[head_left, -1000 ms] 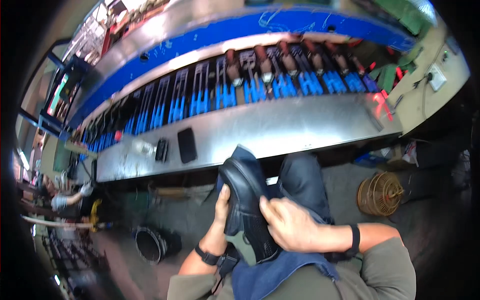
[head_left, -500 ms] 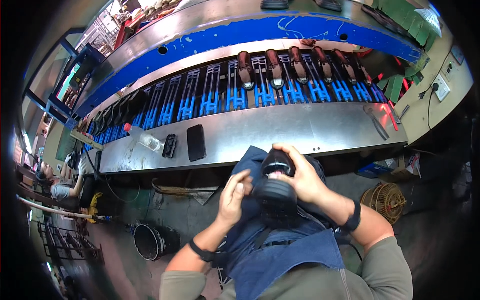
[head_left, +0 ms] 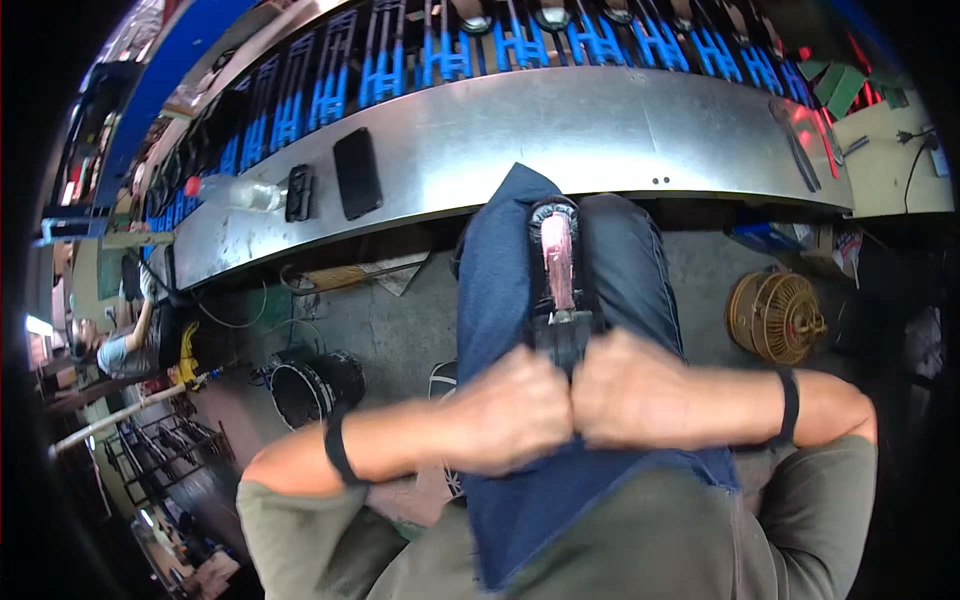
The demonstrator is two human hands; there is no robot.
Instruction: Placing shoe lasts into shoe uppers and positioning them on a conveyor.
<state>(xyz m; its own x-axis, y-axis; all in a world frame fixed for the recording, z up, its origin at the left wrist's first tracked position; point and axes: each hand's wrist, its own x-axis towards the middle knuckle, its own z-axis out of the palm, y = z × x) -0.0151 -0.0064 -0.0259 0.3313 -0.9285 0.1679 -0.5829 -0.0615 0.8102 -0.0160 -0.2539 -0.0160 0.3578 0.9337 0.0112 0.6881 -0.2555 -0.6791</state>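
Note:
A black shoe (head_left: 588,320) lies lengthwise between my thighs, on the blue apron (head_left: 490,270). A shiny pinkish strip (head_left: 557,255) shows along its middle, and its far end is rounded with a puckered rim. My left hand (head_left: 515,410) and my right hand (head_left: 630,395) are closed at its near end, knuckles almost meeting. Both are smeared a little by motion. The fingers curl underneath, so what part of the shoe they grip is hidden.
Ahead runs a metal bench (head_left: 480,130) holding a phone (head_left: 357,173), a small black case (head_left: 299,192), a clear bottle (head_left: 238,194) and pliers (head_left: 795,145). Behind it are blue racks (head_left: 445,60) with shoes. A bucket (head_left: 305,395) and a wicker basket (head_left: 775,315) flank me. Another person (head_left: 120,345) sits far left.
The shoe has come down from my raised right hand onto my lap and turned, showing its pinkish strip. My left hand has joined at the near end. The view has tipped lower.

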